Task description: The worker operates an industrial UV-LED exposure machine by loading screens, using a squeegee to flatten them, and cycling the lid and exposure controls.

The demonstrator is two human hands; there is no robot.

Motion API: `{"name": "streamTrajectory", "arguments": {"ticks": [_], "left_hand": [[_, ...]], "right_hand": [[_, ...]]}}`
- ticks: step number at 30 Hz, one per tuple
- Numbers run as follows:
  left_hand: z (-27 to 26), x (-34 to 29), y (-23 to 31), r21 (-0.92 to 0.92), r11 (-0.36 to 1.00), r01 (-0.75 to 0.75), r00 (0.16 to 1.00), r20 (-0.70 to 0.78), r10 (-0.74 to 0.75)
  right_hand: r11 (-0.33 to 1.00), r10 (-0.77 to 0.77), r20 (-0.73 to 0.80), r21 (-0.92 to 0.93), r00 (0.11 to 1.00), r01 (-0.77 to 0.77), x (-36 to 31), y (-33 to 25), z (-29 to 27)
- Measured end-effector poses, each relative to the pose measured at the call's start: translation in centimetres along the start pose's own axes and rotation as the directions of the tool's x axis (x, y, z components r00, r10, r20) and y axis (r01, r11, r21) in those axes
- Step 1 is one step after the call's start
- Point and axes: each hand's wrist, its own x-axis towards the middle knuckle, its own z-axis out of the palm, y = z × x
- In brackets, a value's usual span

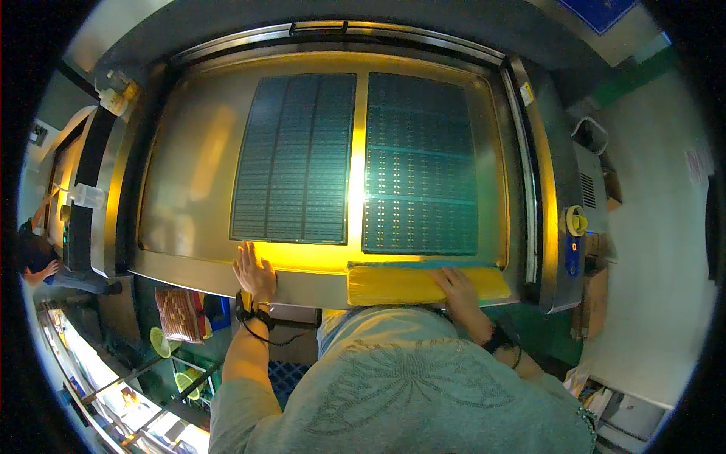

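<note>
Two dark green patterned sheets, a left one (295,159) and a right one (420,163) with rows of bright spots, lie side by side on the lit tray (189,151) of a wide machine. My left hand (255,276) rests with fingers spread at the tray's front edge, its fingertips by the left sheet's lower edge. Around that wrist is a black strap with a cord (280,340). Across the front edge at right lies a long yellow roll or pad (393,286). My right hand (456,291) lies on top of it, fingers stretched out and its underside hidden.
A metal frame rail (529,174) borders the tray at right. Beside it sits a yellow knob (576,221) on a blue control plate. Cardboard boxes (594,299) stand low at right. At far left a co-worker (41,261) works at another machine. A woven basket (180,314) stands at lower left.
</note>
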Motion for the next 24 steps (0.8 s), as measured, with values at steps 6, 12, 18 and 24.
{"name": "streamTrajectory", "arguments": {"ticks": [6, 12, 18, 24], "left_hand": [[-1.2, 0.6, 0.9, -0.034, 0.999, 0.012, 0.995, 0.100, -0.008], [-2.6, 0.8, 1.1, -0.027, 0.999, 0.035, 0.984, 0.173, -0.030], [-2.7, 0.8, 1.5, -0.038, 0.995, 0.087, 0.973, 0.218, -0.077], [-3.9, 1.1, 1.8, -0.085, 0.990, 0.114, 0.968, 0.235, -0.091]], "right_hand": [[1.000, 0.014, -0.014, -0.027, 1.000, -0.014, 2.7, 2.0, -1.8], [1.000, 0.017, -0.066, -0.024, 0.998, -0.019, 18.0, 10.6, -3.2], [0.997, 0.075, -0.063, 0.012, 0.995, -0.074, 41.3, 24.4, -7.5], [0.971, 0.210, -0.168, -0.084, 0.963, -0.226, 48.3, 22.6, -10.5]]}}
